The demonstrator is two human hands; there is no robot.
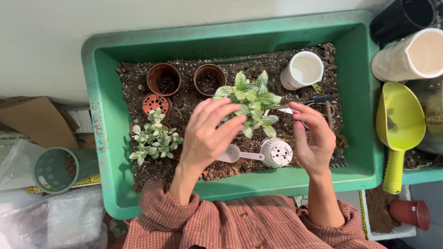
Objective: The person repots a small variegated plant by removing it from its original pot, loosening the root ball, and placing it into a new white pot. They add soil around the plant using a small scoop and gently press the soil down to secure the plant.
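Observation:
A green plastic tub (364,110) holds dark potting soil. In the middle stands a small plant with white-veined green leaves (253,99). My left hand (208,133) hovers just left of it, fingers spread and empty. My right hand (314,138) is raised on its right side, fingers loosely apart, holding nothing. Below the plant lie a small white scoop (236,154) and a white pot on its side (277,152). A second veined plant (153,137) sits at the left of the tub.
Two brown pots (162,79) (209,79) and an upturned orange pot (155,103) stand at the back left, a white pot (302,70) at the back right. Scissors (308,102) lie on the soil. A yellow-green scoop (398,133), a cream pot (413,54) and black pot (402,17) lie right.

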